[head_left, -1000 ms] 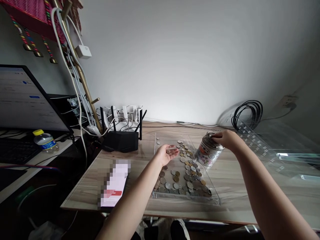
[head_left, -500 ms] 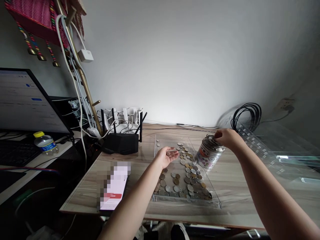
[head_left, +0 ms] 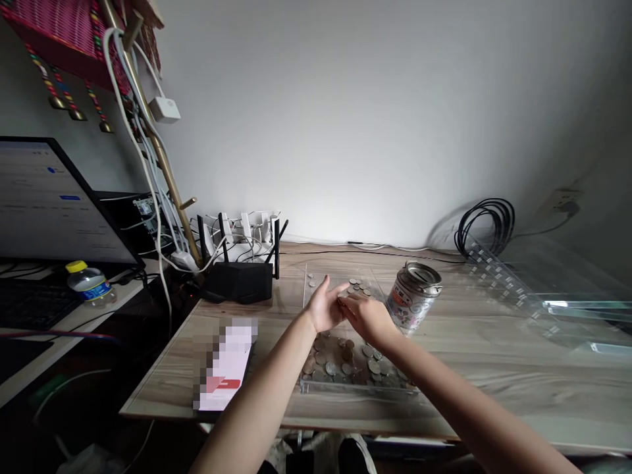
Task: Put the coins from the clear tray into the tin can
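Observation:
My left hand (head_left: pixel 326 308) is held palm up over a clear acrylic tray (head_left: pixel 312 390), its thumb and fingers spread. Reaching across, my right hand (head_left: pixel 366 317) has its fingertips pinched at the left palm; whatever is between them is too small and hidden to make out. Many loose coins (head_left: pixel 330 368), silver and brassy, lie in the tray below and beyond the hands. Just right of the tray stands an upright round printed tin (head_left: pixel 413 299) with a metal lid and wire handle. A dark slot shows in its lid.
A phone (head_left: pixel 230 368) with a partly blurred screen lies at the table's left. Behind it sits a black router (head_left: pixel 237 283) with antennas and white cables. Coiled black cable (head_left: pixel 486 227) and clear acrylic panels (head_left: pixel 533 309) are at the right. A bottle (head_left: pixel 89 283) stands by the monitor.
My right hand has left the tin's lid and moved left to meet my left palm. The left hand stays over the tray, its thumb now raised. The tin stays in place.

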Motion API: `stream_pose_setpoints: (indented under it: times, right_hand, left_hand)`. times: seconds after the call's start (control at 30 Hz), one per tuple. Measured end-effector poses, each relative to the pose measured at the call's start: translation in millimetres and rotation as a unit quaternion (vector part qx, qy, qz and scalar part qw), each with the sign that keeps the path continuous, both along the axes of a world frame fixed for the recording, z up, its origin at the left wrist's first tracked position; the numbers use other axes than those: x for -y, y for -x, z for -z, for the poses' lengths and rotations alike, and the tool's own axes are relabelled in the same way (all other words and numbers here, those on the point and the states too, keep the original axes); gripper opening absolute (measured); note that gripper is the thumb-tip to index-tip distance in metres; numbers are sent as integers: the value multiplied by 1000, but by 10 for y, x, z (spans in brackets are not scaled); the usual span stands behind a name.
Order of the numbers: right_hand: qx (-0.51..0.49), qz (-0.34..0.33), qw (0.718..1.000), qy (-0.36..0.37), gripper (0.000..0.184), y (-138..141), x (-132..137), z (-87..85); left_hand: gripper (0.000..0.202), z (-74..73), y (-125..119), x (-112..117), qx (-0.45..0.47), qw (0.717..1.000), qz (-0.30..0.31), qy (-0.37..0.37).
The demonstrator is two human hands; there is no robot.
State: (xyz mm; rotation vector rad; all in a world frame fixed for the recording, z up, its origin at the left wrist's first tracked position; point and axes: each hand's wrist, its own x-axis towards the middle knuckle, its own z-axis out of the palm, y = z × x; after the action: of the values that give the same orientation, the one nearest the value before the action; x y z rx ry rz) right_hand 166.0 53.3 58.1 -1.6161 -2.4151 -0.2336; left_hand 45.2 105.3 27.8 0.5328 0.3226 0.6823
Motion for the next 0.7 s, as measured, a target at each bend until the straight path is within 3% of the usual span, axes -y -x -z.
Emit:
stream_pose_setpoints:
  times: [0.07,0.17,0.23,0.3,0.37,0.47,0.57,0.63,0.7]
  right_hand:
    - [-27,45,998,-28,28,-173,-34,-120]
    - [-71,217,971,-76,32,-683,-132,-465]
    - [-56,321,944,-57,27,-1033,-217,-674]
    - [-41,348,937,-16,20,-1286,-305,-793]
    - [-36,337,941,11,17,-1418,-379,-825]
    - [-32,325,945,21,15,-1449,-424,-798]
    - [-27,322,946,-35,18,-1336,-388,-728]
    - [-44,270,957,-102,27,-1163,-365,-609]
    - [-64,156,981,-99,33,-918,-397,-405]
  left_hand:
    - [58,-18,-5,20,-3,1000,15,-15]
    - [52,-17,-21,6,-46,998,3,-50]
    - [47,4,-28,-40,-88,992,-69,-58]
    - [40,31,-24,-99,-124,979,-159,-35]
    - [34,51,-10,-144,-139,967,-212,-2]
    - [31,60,10,-168,-130,967,-220,20]
    - [29,71,16,-174,-125,963,-238,26]
    - [28,91,16,-195,-119,954,-271,38]
    - [26,118,16,-229,-115,945,-303,53]
